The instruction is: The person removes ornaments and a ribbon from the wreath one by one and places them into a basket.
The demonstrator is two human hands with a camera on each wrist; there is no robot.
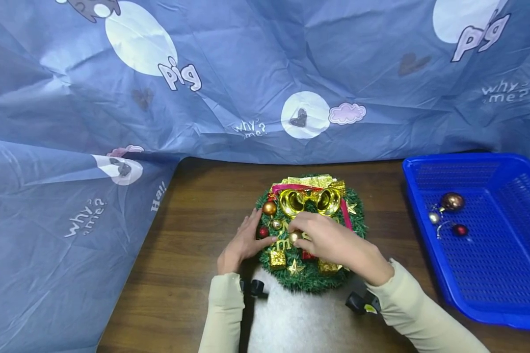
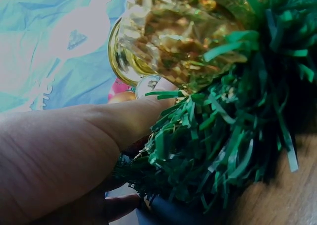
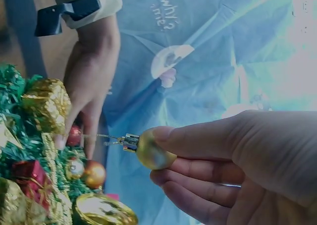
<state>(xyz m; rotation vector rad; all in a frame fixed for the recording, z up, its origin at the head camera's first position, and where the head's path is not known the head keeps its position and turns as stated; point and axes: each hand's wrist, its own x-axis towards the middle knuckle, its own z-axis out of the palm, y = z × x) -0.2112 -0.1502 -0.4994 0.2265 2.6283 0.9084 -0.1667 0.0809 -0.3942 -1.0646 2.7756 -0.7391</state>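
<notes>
A green tinsel Christmas wreath (image 1: 309, 283) lies flat on the table, with two gold bells (image 1: 329, 201) near its top. My right hand (image 1: 331, 238) is over its middle and pinches a gold ball ornament (image 3: 154, 149) between thumb and fingertips. From the ball's metal cap, a thin wire points toward the wreath's left side. My left hand (image 1: 246, 240) rests at the left edge, fingers straight along the outside and thumb over the greenery. Beside it are a red ball (image 1: 263, 232), a small gold ball (image 1: 276, 224), an orange ball (image 1: 269, 208) and a gold gift box (image 1: 278, 259).
To the right stands a blue plastic basket (image 1: 424, 250), with a brown ball (image 1: 452, 201), a pale ball (image 1: 434, 217) and a dark red ball (image 1: 460, 230) inside. Behind the wooden table (image 1: 190, 235) hangs a blue printed cloth (image 1: 247, 59), which also covers the left side.
</notes>
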